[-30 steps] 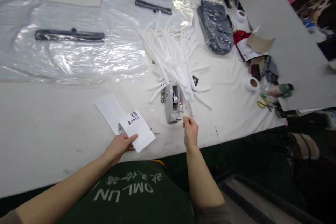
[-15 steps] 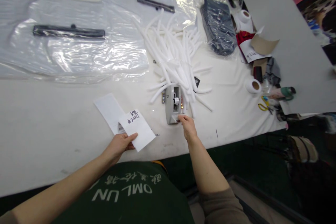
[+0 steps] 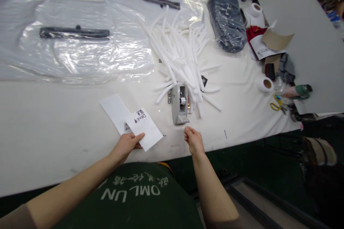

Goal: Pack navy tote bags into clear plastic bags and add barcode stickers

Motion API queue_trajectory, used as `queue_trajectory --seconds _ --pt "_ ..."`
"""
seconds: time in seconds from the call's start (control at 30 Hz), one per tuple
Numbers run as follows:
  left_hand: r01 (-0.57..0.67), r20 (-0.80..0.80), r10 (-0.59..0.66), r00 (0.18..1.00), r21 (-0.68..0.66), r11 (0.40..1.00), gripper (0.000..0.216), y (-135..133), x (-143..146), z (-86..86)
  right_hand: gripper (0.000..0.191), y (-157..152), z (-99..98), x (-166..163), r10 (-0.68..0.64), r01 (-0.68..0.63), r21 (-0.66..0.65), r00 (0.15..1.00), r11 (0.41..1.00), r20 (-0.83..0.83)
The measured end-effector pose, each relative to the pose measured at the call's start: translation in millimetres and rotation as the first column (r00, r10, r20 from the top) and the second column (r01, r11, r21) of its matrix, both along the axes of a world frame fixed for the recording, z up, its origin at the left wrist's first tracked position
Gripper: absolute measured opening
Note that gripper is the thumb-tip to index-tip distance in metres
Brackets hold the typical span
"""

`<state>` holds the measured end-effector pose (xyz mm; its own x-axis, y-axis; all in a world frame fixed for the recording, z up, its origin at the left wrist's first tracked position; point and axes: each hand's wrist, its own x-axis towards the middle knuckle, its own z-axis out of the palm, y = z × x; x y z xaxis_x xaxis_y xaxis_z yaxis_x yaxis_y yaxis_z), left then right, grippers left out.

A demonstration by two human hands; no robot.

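The white paper (image 3: 146,128) is in the left hand (image 3: 128,144), which pinches it near its lower edge, thumb above and fingers below; handwriting shows on its upper face, and a longer pale part (image 3: 114,112) reaches out beyond this grip, on the table; whether it is one folded sheet or two pieces, we cannot tell. The right hand (image 3: 194,140) has its thumb and fingertips pressed together; if something thin is between them, we cannot see it. Just beyond this right grip stands the tape dispenser (image 3: 177,109), not touched; behind it spreads a heap of white tubes (image 3: 182,57), some of which lie against its sides.

We judge that the paper could slip or unfold, because only its edge is held; a thin strip, if there is one, could stick to the fingers or curl; the dispenser could be pushed into the tubes if the right hand knocks it.

The near edge of the table (image 3: 67,121) runs just behind both grips, so a dropped piece could fall there; more room for moving is to the left of the left hand, and also to the right of the right hand, before the scissors (image 3: 276,103).
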<state>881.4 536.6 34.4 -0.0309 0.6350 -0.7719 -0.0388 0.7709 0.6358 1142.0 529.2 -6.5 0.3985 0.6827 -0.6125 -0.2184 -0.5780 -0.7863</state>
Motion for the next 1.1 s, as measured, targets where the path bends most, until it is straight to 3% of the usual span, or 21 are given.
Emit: queue_trajectory --seconds 0.17,0.3,0.43,0.57,0.7,0.87,1.1 --pt "0.033 -0.024 -0.031 0.999 0.054 0.998 0.017 -1 -2 -0.2 0.025 7 -7.3 21 0.086 -0.087 0.005 0.988 0.996 0.131" --pt "0.062 -0.039 -0.058 0.998 0.111 0.992 0.025 -3 -5 -1.7 0.024 1 2.6 23 0.159 -0.16 -0.008 0.976 0.987 0.145" --pt "0.11 -0.077 -0.098 0.992 0.172 0.979 0.03 -4 -6 -7.7 0.033 -11 28.6 -22 0.246 -0.246 0.057 0.969 0.968 0.003" --pt "0.192 -0.11 -0.171 0.979 0.217 0.957 0.039 -4 -4 -11.2 0.03 -12 47.1 -76 0.415 -0.386 0.166 0.886 0.908 -0.206" --pt "0.247 -0.13 -0.22 0.967 0.251 0.936 0.042 -5 -4 -8.1 0.027 -10 41.1 -98 0.471 -0.446 0.176 0.871 0.878 -0.14" --pt "0.299 -0.165 -0.261 0.951 0.281 0.912 0.042 -7 -5 -0.4 0.028 -11 27.4 -100 0.491 -0.489 0.11 0.871 0.865 0.009" --pt "0.386 -0.214 -0.329 0.92 0.35 0.853 0.039 -8 -5 11.5 0.03 -9 21.0 -103 0.486 -0.489 0.048 0.872 0.871 0.057"
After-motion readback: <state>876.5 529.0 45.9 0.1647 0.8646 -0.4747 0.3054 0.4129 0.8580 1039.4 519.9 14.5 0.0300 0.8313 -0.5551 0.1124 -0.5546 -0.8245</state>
